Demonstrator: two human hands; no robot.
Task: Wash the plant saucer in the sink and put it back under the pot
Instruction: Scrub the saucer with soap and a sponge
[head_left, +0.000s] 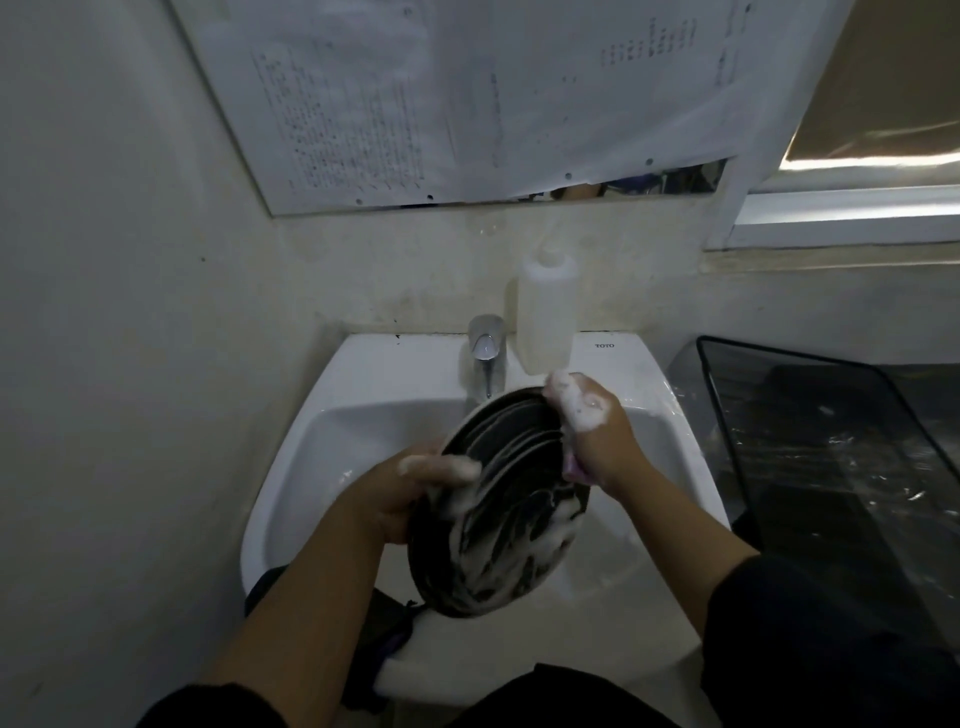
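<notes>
In the head view, the dark round saucer (498, 514) is held tilted above the basin of the white sink (363, 374), near its front edge, and its inner face with raised rings is covered with white foam. The left hand (410, 488) grips the saucer at its left rim, with the thumb lying across the inner face and the fingers curled behind. The right hand (592, 421), foamy on its back, is closed around a small purple sponge (575, 467) and presses it against the right rim of the saucer. Behind the saucer, at the back edge of the sink, stands a chrome faucet (487, 353), and just beside it on the right a translucent white bottle (548, 312) stands upright; the right hand covers a small part of its base. At the back right corner of the sink the word "TOTO" can be read. To the right of the sink there is a dark transparent bin (831, 457) with a shiny plastic liner. On the wall above hangs a mirror (670, 179) almost fully covered by sheets of paper (415, 104) with printed text too blurred to read. The wall is pale and stained, and a window frame (852, 208) is at the upper right. Dark sleeves appear at the bottom.
</notes>
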